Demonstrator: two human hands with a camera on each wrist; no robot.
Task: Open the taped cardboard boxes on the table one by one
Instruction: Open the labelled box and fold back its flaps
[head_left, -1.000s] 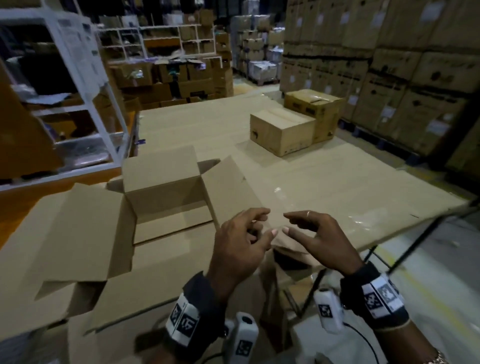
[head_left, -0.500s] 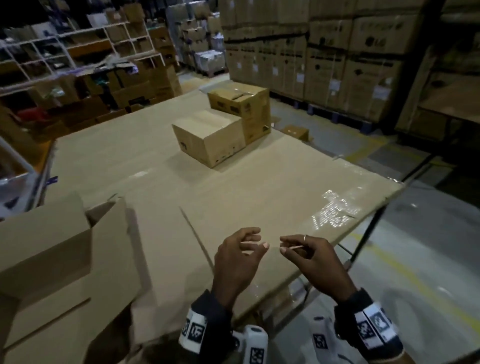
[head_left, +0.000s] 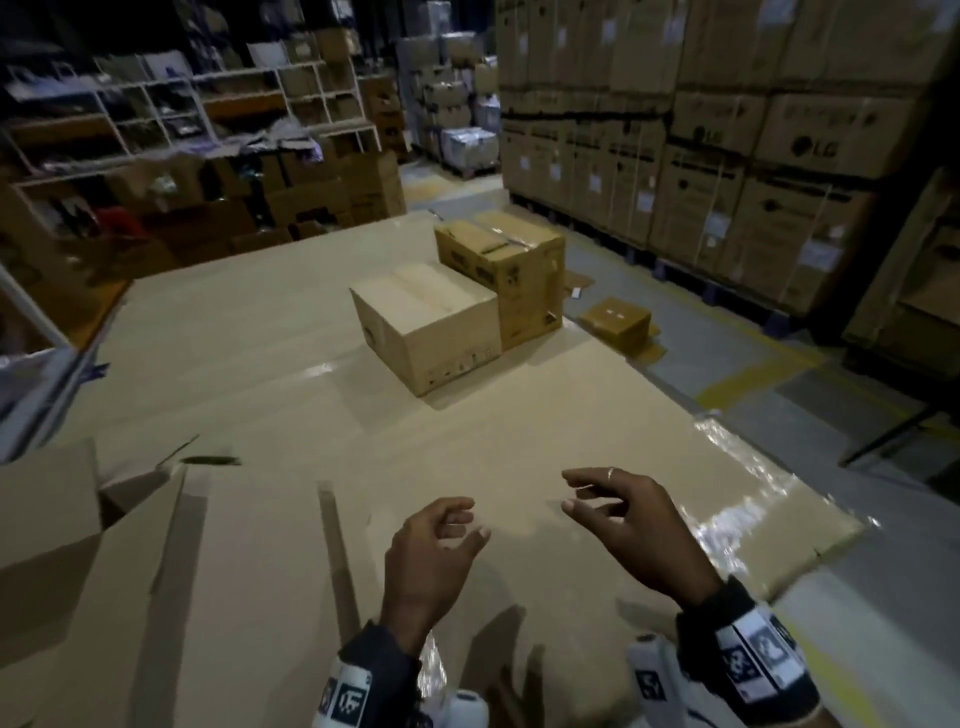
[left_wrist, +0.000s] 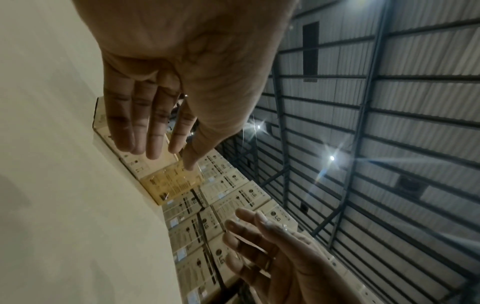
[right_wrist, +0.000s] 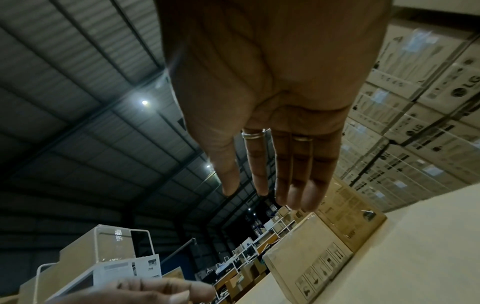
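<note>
Two closed cardboard boxes stand side by side far out on the table: a pale box (head_left: 426, 332) (right_wrist: 309, 267) and a darker printed box (head_left: 511, 270) (right_wrist: 348, 207) behind it. An opened box (head_left: 78, 525) with raised flaps sits at the near left. My left hand (head_left: 470, 519) (left_wrist: 163, 156) hovers over the near table, fingers relaxed, holding nothing. My right hand (head_left: 569, 491) (right_wrist: 259, 195) hovers beside it, a short gap apart, fingers loose and empty. Both hands are well short of the closed boxes.
The table (head_left: 260, 338) is covered in cardboard sheet, with shiny tape along its right edge (head_left: 753, 493). A small flattened box (head_left: 615, 317) lies on the floor beyond. Stacked cartons (head_left: 727, 156) line the right; shelving (head_left: 208, 114) fills the back left.
My hands have drawn apart, and the thin strip pinched in the right fingers is gone. The view has swung from the opened box toward the closed boxes.
</note>
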